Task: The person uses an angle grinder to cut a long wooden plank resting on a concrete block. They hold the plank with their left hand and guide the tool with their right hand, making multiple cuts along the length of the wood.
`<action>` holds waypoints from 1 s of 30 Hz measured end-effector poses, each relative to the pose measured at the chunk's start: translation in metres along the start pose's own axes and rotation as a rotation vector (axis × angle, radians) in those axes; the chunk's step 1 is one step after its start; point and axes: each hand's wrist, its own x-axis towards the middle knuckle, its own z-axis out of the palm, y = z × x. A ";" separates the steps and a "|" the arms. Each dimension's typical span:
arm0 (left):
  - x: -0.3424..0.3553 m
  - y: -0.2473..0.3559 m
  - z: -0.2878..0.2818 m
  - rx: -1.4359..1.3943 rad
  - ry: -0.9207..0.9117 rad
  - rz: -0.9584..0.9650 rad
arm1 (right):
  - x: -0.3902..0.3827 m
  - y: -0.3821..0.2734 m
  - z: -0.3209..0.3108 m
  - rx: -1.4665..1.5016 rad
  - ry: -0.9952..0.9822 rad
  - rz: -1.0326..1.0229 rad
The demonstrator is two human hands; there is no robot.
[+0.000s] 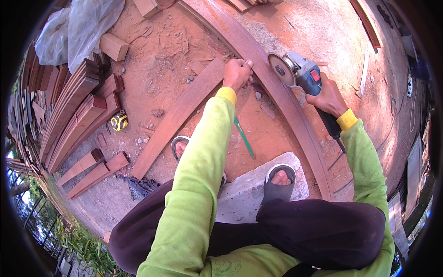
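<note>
My right hand (328, 97) grips an angle grinder (310, 79) with a blue-grey body and a red switch. Its round disc (281, 69) is beside the outer edge of a long curved wooden plank (277, 94); whether disc and wood touch is unclear. At the plank's inner edge my left hand (238, 74) is closed, fingers curled under and thumb toward the wood. What those fingers hold, if anything, is hidden. A straight wooden board (177, 120) runs from beneath this hand toward the lower left. A green pencil-like stick (243, 137) lies on the ground below it.
Stacked curved wood pieces (74, 108) lie at left, with a yellow tape measure (119, 121) beside them and plastic sheeting (78, 30) above. Two short pieces (99, 173) lie nearer. My sandalled foot (279, 180) rests on a pale slab (240, 198). The grinder's cord (340, 145) trails downward.
</note>
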 end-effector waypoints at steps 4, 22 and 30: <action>0.000 -0.001 0.001 -0.018 0.005 0.002 | 0.002 0.001 0.001 -0.004 -0.003 0.005; -0.001 0.001 0.001 -0.001 0.016 0.004 | 0.007 -0.005 -0.001 0.018 -0.010 0.010; -0.002 0.002 0.001 -0.003 0.005 0.002 | 0.012 -0.002 0.002 0.014 -0.007 0.007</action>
